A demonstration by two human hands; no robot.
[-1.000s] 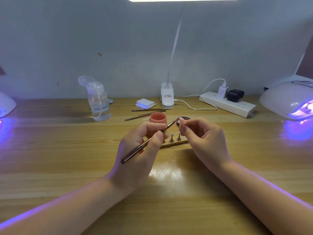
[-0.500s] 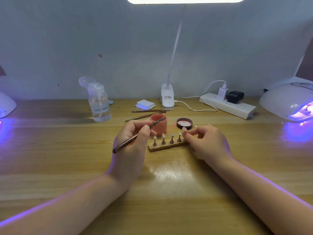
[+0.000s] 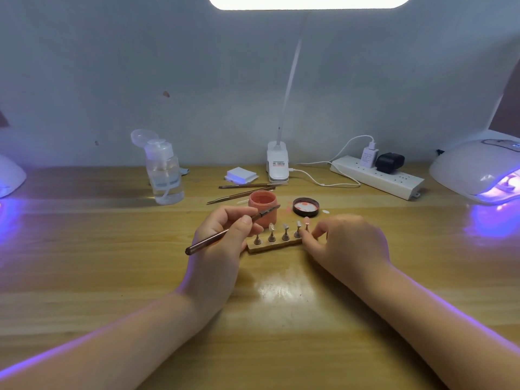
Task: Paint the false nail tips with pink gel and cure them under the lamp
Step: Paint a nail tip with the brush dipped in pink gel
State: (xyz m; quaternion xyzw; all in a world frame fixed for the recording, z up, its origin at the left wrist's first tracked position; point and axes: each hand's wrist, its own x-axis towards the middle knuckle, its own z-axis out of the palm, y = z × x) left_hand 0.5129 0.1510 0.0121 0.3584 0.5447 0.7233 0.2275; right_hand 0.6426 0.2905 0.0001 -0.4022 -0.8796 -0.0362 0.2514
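Head: left hand (image 3: 225,240) grips brush (image 3: 225,235); right hand (image 3: 346,243) perhaps pinching.

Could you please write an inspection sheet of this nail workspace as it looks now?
Surface: light wooden table, glare patch near the front.
Job's things: open pink gel jar; its black lid beside it; wooden strip holder with small nail-tip stands; one pink painted tip at its right end; white curing lamp glowing violet, far right.
Clutter: clear pump bottle; white pad stack; two spare brushes.
Hands: left hand holds a brown brush; right hand at the painted tip's stand, grip unclear.
Cables: white power strip with two plugs; white cable to the desk lamp base.
Surroundings: grey wall.
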